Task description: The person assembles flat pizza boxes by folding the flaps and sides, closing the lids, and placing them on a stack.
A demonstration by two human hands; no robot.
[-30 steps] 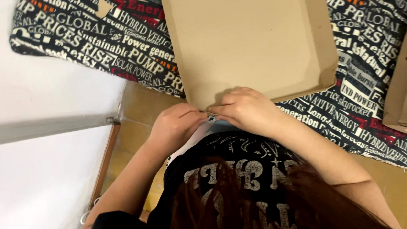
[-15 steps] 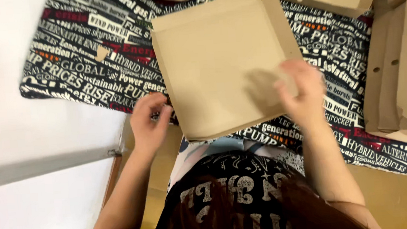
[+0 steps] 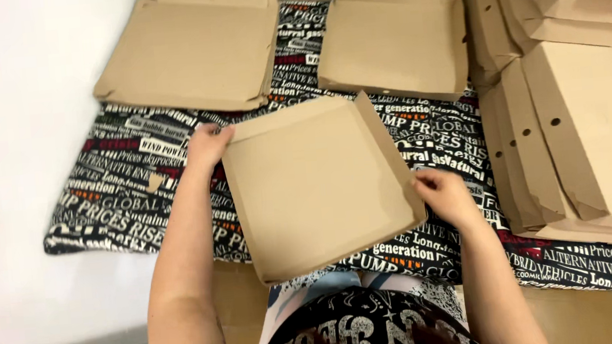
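Note:
A shallow brown cardboard box tray (image 3: 314, 182) with raised side flaps lies tilted on a black cloth (image 3: 115, 188) covered in printed lettering. My left hand (image 3: 207, 144) grips the tray's far left corner. My right hand (image 3: 444, 193) holds its right side flap near the front corner. Both arms reach forward over my dark printed shirt (image 3: 357, 330).
Two folded cardboard trays lie further back: one at the far left (image 3: 188, 49), one in the middle (image 3: 394, 39). A stack of flat cardboard blanks with round holes (image 3: 582, 118) fills the right side. A white wall (image 3: 16, 146) runs along the left.
The view has tilted up, showing the far trays. My hands have shifted from the tray's near edge to its far left corner and right flap, and the tray has moved away from me.

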